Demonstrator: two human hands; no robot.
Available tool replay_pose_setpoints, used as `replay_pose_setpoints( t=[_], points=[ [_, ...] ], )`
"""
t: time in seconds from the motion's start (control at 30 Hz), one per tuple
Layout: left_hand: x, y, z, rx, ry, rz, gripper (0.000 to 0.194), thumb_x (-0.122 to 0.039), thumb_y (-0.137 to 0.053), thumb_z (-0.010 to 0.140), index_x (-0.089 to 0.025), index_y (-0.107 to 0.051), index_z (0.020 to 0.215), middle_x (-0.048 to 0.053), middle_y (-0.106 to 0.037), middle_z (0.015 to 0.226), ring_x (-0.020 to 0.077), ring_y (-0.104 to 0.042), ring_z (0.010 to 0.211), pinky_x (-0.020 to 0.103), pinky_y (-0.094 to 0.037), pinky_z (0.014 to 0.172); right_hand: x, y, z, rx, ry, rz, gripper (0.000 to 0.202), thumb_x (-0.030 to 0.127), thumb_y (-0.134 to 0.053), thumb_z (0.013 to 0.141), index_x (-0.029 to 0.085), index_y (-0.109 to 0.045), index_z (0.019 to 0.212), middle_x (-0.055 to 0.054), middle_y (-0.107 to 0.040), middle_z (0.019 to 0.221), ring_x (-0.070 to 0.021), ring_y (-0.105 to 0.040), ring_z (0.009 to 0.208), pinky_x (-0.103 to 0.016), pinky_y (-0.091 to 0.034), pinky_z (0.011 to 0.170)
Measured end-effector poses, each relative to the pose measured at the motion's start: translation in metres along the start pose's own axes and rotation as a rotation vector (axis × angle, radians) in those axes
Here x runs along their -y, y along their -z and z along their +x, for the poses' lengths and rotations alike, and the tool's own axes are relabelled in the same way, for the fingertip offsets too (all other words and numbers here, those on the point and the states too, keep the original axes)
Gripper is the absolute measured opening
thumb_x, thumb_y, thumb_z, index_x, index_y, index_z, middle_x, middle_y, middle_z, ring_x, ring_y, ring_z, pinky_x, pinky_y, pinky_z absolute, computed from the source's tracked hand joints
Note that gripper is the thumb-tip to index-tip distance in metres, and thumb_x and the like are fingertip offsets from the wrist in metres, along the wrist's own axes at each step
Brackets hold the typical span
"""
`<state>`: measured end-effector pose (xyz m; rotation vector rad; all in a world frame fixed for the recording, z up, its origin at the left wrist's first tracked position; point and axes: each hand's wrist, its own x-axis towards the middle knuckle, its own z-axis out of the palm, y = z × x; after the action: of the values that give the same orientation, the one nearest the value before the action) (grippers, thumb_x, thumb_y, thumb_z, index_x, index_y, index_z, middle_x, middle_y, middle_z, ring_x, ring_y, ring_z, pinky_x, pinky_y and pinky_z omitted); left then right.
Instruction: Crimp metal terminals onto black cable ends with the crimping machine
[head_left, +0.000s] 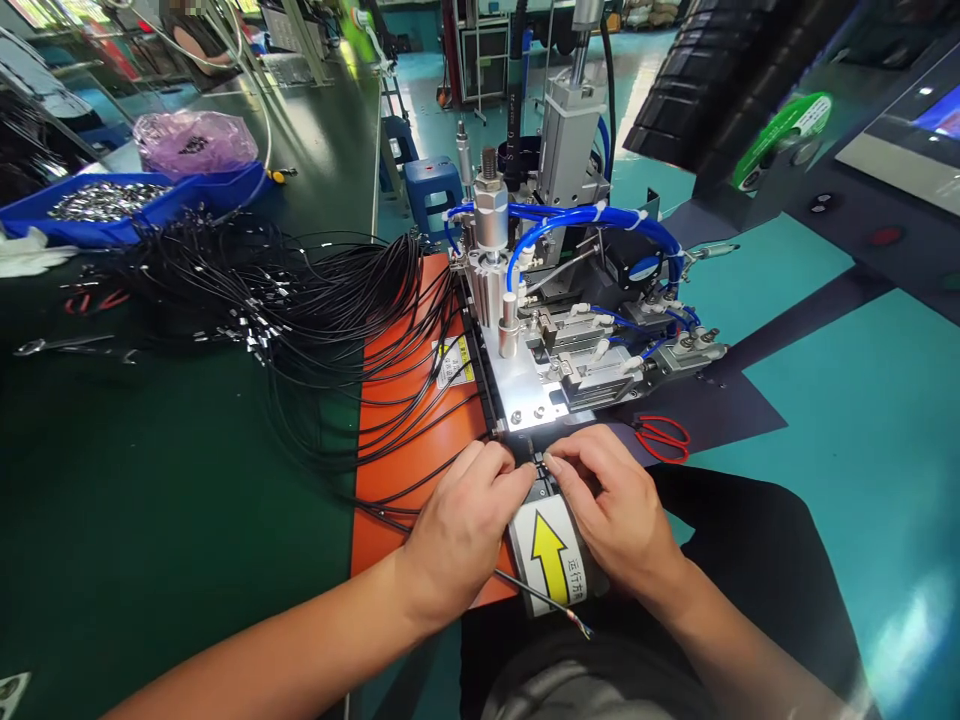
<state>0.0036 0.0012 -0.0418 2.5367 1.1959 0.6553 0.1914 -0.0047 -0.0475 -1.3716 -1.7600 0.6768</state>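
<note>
Both hands meet at the front end of a metal feed track (545, 488) on a bench machine (517, 385). My left hand (472, 515) is closed, its thumb and index finger at a small dark part (540, 466) in the track. From the other side my right hand (611, 505) pinches at the same spot; the fingertips hide most of the part. Black cables (409, 410) run across an orange board (405, 470) toward the machine, some passing under my left hand. One cable's stripped end (577, 625) with coloured wires sticks out below my left wrist.
A large bundle of black cables (247, 270) with metal ends lies on the green table (187, 500). Behind it stand blue bins (105, 215) of small metal parts. Red-handled scissors (664, 440) lie right of the machine. A wrench (75, 345) lies left. A person (199, 50) is in the background.
</note>
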Motion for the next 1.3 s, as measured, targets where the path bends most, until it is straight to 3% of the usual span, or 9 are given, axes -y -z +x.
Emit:
replay_pose_setpoints(
  t=[0.33, 0.5, 0.6, 0.87, 1.17, 1.3],
  points=[
    [0.001, 0.0, -0.001, -0.006, -0.017, -0.004, 0.023, -0.007, -0.047, 0.094, -0.014, -0.064, 0.108, 0.008, -0.055, 0.093, 0.0188, -0.047, 0.084, 0.033, -0.046, 0.073, -0.009, -0.008, -0.002, -0.009, -0.17, 0.038, 0.017, 0.025, -0.051, 0.097, 0.018, -0.055, 0.083, -0.002, -0.054, 0.085, -0.014, -0.051, 0.079, -0.028, -0.041, 0.072],
    [0.001, 0.0, 0.0, 0.005, -0.006, 0.006, 0.022, -0.008, -0.047, 0.094, -0.014, -0.064, 0.107, 0.008, -0.055, 0.093, 0.019, -0.047, 0.084, 0.033, -0.046, 0.072, -0.011, -0.007, 0.0, 0.098, -0.439, 0.226, 0.025, 0.041, -0.052, 0.096, 0.02, -0.059, 0.086, 0.0, -0.056, 0.079, -0.013, -0.051, 0.07, -0.026, -0.041, 0.063],
    [0.001, 0.0, -0.001, 0.001, -0.012, 0.004, 0.021, -0.008, -0.047, 0.094, -0.014, -0.064, 0.106, 0.008, -0.055, 0.093, 0.0191, -0.047, 0.084, 0.033, -0.047, 0.073, -0.009, -0.003, 0.003, 0.134, -0.528, 0.28, 0.03, 0.048, -0.051, 0.096, 0.02, -0.06, 0.089, 0.002, -0.056, 0.075, -0.0123, -0.05, 0.067, -0.024, -0.039, 0.058],
    [0.001, 0.0, -0.002, -0.002, -0.014, -0.01, 0.022, -0.007, -0.047, 0.093, -0.014, -0.063, 0.108, 0.008, -0.055, 0.094, 0.0194, -0.047, 0.085, 0.033, -0.047, 0.074, -0.002, -0.005, 0.001, 0.097, -0.416, 0.196, 0.026, 0.041, -0.051, 0.097, 0.02, -0.058, 0.085, 0.004, -0.058, 0.077, -0.0102, -0.052, 0.069, -0.022, -0.041, 0.063],
    [-0.003, 0.01, -0.003, 0.075, 0.005, 0.046, 0.025, -0.008, -0.046, 0.094, -0.015, -0.061, 0.113, 0.008, -0.057, 0.096, 0.0206, -0.047, 0.085, 0.034, -0.047, 0.073, -0.007, -0.01, -0.001, 0.09, -0.421, 0.11, 0.03, 0.044, -0.045, 0.099, 0.02, -0.054, 0.084, 0.003, -0.055, 0.075, -0.012, -0.049, 0.069, -0.025, -0.039, 0.064],
    [-0.005, 0.016, -0.006, 0.082, 0.016, 0.072, 0.023, -0.006, -0.045, 0.093, -0.013, -0.062, 0.105, 0.008, -0.058, 0.092, 0.0209, -0.047, 0.082, 0.035, -0.046, 0.072, -0.006, -0.011, -0.001, 0.106, -0.451, 0.102, 0.034, 0.047, -0.043, 0.1, 0.02, -0.053, 0.083, 0.002, -0.057, 0.076, -0.0131, -0.05, 0.071, -0.027, -0.039, 0.067]
  ],
)
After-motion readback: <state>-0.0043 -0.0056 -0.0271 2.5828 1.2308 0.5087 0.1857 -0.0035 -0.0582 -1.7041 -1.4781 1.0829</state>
